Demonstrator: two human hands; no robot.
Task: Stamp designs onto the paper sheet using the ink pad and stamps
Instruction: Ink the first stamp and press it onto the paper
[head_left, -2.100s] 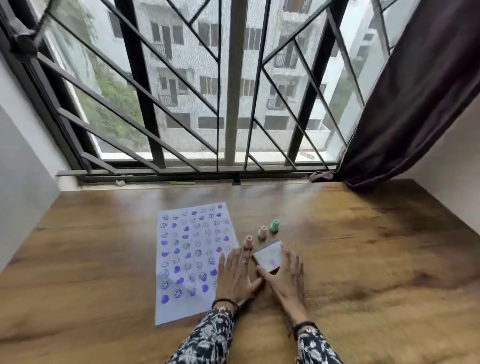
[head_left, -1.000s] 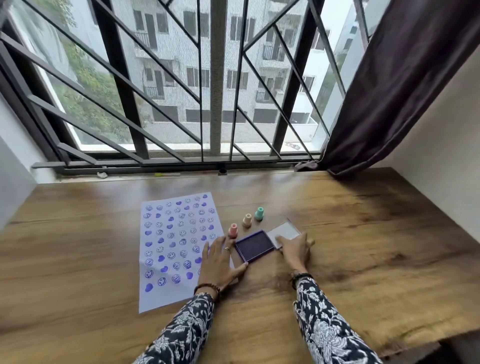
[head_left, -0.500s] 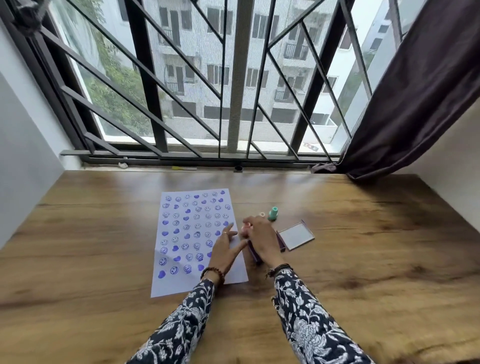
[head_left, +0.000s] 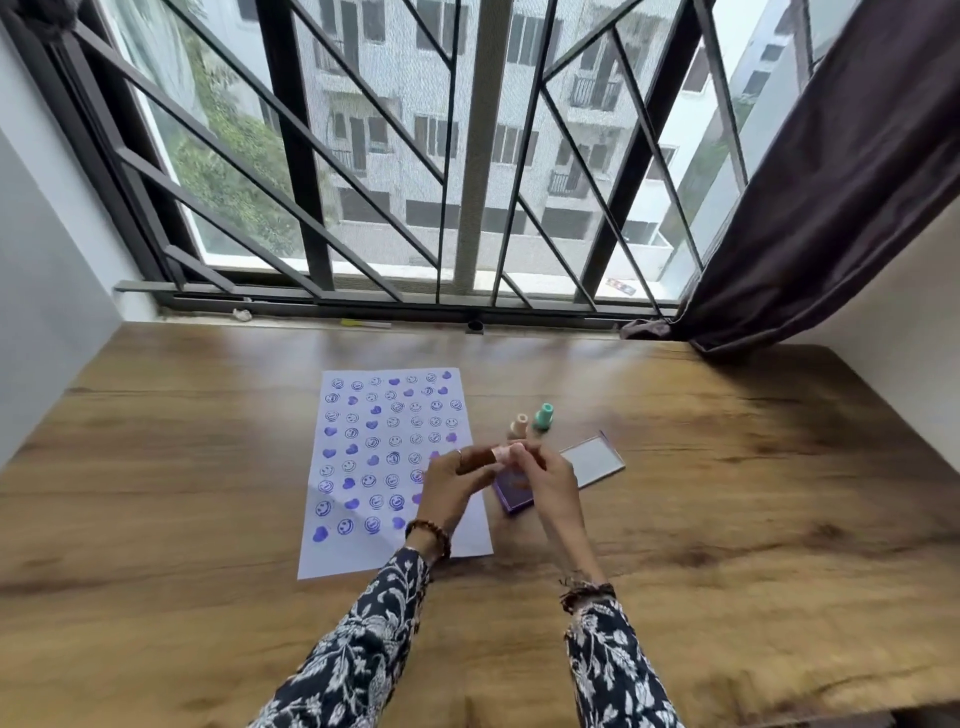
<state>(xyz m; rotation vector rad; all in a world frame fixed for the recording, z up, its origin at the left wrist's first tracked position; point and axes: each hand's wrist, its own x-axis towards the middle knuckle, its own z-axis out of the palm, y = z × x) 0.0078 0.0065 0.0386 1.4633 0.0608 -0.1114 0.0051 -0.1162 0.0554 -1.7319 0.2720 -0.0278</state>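
A wooden table (head_left: 727, 519) with a warm brown grain fills the lower view, pushed up against a wide window fitted with a black metal grille (head_left: 363, 156); grey-white walls close it in on both sides, and a dark curtain (head_left: 831, 182) hangs bunched at the right, its hem touching the table's far corner. Through the mesh show apartment blocks and some greenery. On the table lies the paper sheet (head_left: 384, 467), covered in rows of purple smiley and heart prints. Just to its right sits the purple ink pad (head_left: 511, 491), open, with its lid (head_left: 592, 460) lying beside it. Beyond the pad stand a peach stamp (head_left: 518, 425) and a teal stamp (head_left: 543, 417), upright and close together. Above the pad's left edge, the left hand (head_left: 449, 488) and right hand (head_left: 550, 483) meet, both pinching a pink stamp (head_left: 503, 453) between their fingertips. The hands hide part of the pad and the sheet's right margin.
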